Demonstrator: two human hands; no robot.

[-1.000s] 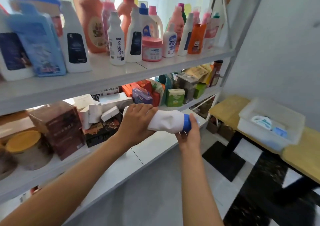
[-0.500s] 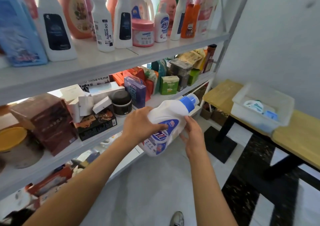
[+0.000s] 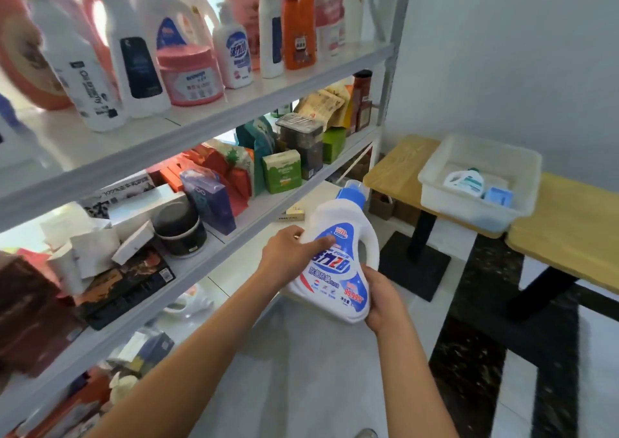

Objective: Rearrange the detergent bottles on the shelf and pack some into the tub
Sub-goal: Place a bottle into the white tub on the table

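From the head view, both hands hold a white detergent bottle (image 3: 338, 263) with a blue cap in the air in front of the shelf (image 3: 214, 116). The left hand (image 3: 291, 258) curls over its label, fingertips hidden behind it; the right hand (image 3: 382, 300) cups its base. The tub (image 3: 479, 183) sits far right on a wooden bench (image 3: 569, 233); its contents are blurred.

The white detergent bottle (image 3: 338, 263), held on its side a second ago with its blue cap (image 3: 350, 195) pinched by the right hand (image 3: 382, 300), has been turned nearly upright, label now facing the camera. The right hand has been shifted down to the bottle's base, while the left hand (image 3: 291, 256) has been moved onto the label.
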